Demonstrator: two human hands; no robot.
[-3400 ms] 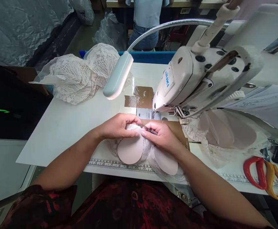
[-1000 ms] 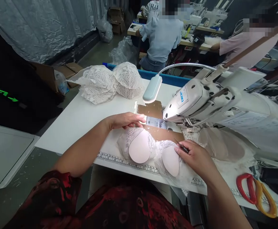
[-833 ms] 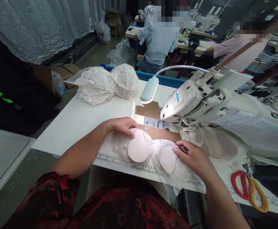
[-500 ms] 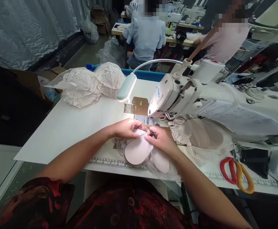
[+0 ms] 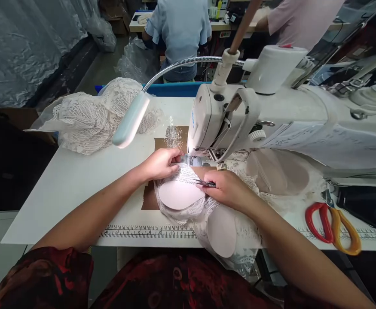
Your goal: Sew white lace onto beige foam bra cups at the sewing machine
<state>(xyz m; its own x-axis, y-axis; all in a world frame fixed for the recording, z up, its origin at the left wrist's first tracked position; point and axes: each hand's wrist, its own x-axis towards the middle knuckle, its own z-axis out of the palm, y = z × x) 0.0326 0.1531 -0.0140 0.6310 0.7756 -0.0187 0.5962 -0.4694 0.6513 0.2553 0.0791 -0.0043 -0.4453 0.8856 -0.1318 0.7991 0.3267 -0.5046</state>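
Note:
A white lace bra [image 5: 181, 195] with smooth pale cups lies at the table's front, partly hanging over the edge. My left hand [image 5: 163, 163] pinches the lace at its upper left edge, close to the needle area. In my right hand [image 5: 224, 184] are small dark thread snips [image 5: 206, 183], their blades pointing left over the lace. That hand rests right beside the upper cup. Just behind both hands stands the head of a white sewing machine [image 5: 203, 116]. My right fingertips are partly hidden behind the hand.
A lace pile [image 5: 81, 120] lies at the back left, near a lit lamp [image 5: 131, 120]. More lace with beige cups [image 5: 276, 171] sits under the machine arm. Red-and-orange-handled scissors [image 5: 332, 227] lie at right. A ruler strip [image 5: 149, 232] runs along the front edge. A person [image 5: 181, 34] sits beyond.
My hands have moved apart, with the snips now over the lace and the cups spread lower on the table. The whole view has shifted closer to the machine.

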